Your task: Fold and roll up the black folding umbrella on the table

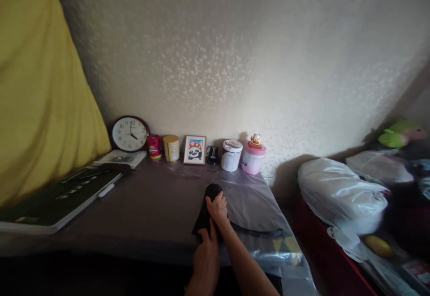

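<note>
A black, soft-looking cloth item (212, 190) lies bunched into a long shape near the front of the table; its exact kind does not show. Over its upper part my right hand (218, 208) is closed, thumb on the left side and fingers curled on top. Closer to me, my left hand (206, 246) holds the lower end, with the thumb pointing forward and the index finger bent. The remaining fingers of that hand are hidden. A thin black strap or edge (257, 232) runs from the bundle to the right across the table's plastic cover.
Along the wall stand a round clock (130, 134), a red can (154, 147), a yellow tin (171, 148), a framed panda picture (195, 150), a white tub (231, 155) and a pink tub (253, 159). A large green board (63, 195) lies left. White plastic bags (339, 193) sit right.
</note>
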{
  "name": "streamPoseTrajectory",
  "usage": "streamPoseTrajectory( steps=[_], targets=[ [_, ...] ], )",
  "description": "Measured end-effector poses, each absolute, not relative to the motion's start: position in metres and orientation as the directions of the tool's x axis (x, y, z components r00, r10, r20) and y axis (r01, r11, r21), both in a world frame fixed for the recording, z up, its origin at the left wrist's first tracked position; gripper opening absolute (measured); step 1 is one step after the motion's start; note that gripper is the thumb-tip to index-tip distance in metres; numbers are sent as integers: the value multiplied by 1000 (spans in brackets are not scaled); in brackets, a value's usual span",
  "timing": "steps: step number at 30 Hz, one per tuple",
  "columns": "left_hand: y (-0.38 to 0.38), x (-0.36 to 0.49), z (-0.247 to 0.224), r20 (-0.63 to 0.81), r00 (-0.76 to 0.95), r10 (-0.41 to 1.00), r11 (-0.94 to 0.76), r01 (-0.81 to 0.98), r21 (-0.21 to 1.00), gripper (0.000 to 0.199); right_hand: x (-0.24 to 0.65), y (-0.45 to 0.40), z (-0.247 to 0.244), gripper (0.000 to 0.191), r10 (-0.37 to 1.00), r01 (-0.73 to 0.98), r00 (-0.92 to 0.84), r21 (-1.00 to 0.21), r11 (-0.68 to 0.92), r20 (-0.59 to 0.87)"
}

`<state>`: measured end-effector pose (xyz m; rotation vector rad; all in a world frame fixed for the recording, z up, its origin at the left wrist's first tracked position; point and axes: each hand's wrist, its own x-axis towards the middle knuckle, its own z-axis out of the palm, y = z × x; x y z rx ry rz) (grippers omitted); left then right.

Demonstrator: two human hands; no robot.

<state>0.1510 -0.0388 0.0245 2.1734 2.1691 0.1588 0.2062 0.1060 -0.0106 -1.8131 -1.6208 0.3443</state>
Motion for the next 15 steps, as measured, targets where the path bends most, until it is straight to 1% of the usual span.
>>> streamPoseTrajectory(
  steps=[1,3,6,7,8,9,10,11,12,13,14,15],
  targets=[
    [-39,150,27,2,2,1000,-2,989,150,63,204,106,-11,62,945,774,225,-632,-25,238],
    [-42,146,30,-30,17,999,-9,970,242,62,203,106,-11,61,938,773,232,-634,-17,259],
    [-45,130,22,-34,84,996,-59,889,455,59,201,106,-13,60,936,779,241,-626,-30,255],
    [-46,123,16,-23,111,994,-82,841,535,61,201,106,-14,60,935,784,254,-619,-49,248],
    [-46,116,9,18,156,988,-133,770,624,63,201,106,-15,60,933,789,267,-610,-67,243],
    [-46,110,2,83,160,984,-172,691,702,62,202,106,-16,60,930,794,278,-602,-82,240],
    [-46,104,-4,117,124,985,-169,613,772,58,202,107,-17,61,928,798,286,-595,-93,238],
    [-46,100,-8,101,81,992,-128,529,839,51,203,108,-18,61,927,800,291,-591,-100,238],
    [-46,97,-10,42,89,995,-76,433,898,44,204,108,-20,60,926,801,289,-591,-96,241],
    [-47,96,-10,-62,109,992,21,340,940,38,205,109,-21,60,926,800,283,-594,-84,250],
    [-47,96,-8,-186,151,971,143,255,956,33,205,109,-22,59,926,797,272,-601,-64,263],
    [-48,98,-4,-300,205,932,263,188,946,30,206,109,-23,58,925,794,257,-607,-38,279]
  ],
)
